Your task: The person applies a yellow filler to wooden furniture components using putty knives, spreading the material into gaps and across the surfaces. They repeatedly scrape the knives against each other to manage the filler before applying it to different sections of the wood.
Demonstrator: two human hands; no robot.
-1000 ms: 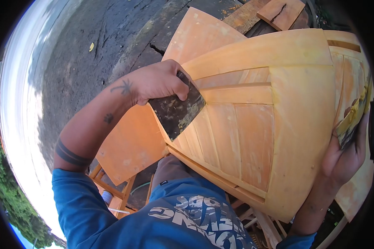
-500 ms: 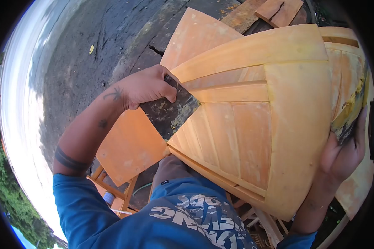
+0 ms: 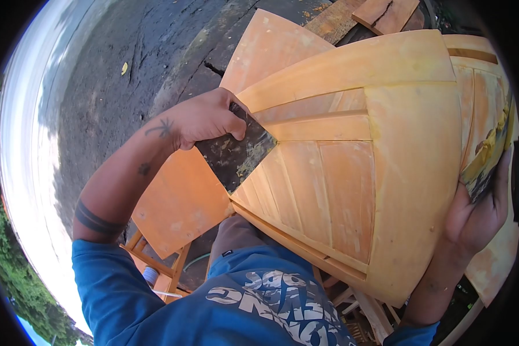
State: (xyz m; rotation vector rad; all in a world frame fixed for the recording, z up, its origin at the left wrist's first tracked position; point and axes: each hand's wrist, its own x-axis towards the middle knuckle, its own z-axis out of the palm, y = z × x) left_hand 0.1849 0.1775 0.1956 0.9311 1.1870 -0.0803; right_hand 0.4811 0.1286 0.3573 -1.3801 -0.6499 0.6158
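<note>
Left hand (image 3: pixel 212 120) grasps dark, square-edged scraper blade (image 3: pixel 230 160), thumb on face; left hand nearer blade. Pale wooden panelled door (image 3: pixel 412 179) lies rightward of left fingers, between hands; long axis unclear, lens distortion. Right hand (image 3: pixel 477 222) grips putty-smeared plate (image 3: pixel 483 167): yellow, lumpy. Beyond left fingers: smooth orange-toned board (image 3: pixel 271 49), then rough dark ground (image 3: pixel 115 109).

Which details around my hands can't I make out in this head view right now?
All in the head view:
- Left hand: some fingers, hidden behind the hand and dark plate.
- Wooden panel: its corner beneath the dark plate, covered by it.
- Yellow-smeared plate: its underside, turned away and partly behind the right hand.
- Pale cylindrical thing: too small to identify.
</note>
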